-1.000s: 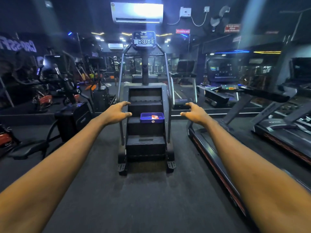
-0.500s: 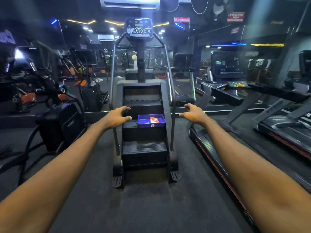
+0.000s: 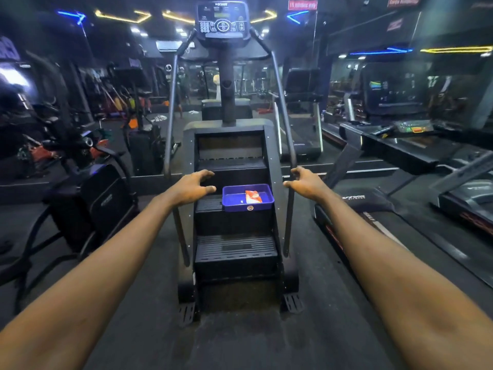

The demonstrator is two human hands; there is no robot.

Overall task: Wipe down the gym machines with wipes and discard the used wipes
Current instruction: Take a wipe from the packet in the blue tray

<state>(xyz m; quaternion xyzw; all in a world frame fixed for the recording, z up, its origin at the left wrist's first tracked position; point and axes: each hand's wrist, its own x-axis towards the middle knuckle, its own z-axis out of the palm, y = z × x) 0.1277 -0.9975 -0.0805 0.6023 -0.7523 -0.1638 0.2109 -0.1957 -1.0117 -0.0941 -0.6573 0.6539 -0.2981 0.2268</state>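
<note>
You've stepped closer: the stair climber (image 3: 234, 249) now fills mid-frame. Your left hand (image 3: 190, 186) and right hand (image 3: 305, 182) reach out empty, fingers loose, flanking the blue tray (image 3: 234, 206) on its middle step, which holds a red-and-white packet (image 3: 253, 196), likely the wipes. No wiping has started yet.

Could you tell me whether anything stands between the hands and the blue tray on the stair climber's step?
Nothing visible does. The blue tray, holding a red-and-white packet, sits uncovered on the step. The left hand and right hand, both empty, are held out toward it with only open air ahead.
</note>
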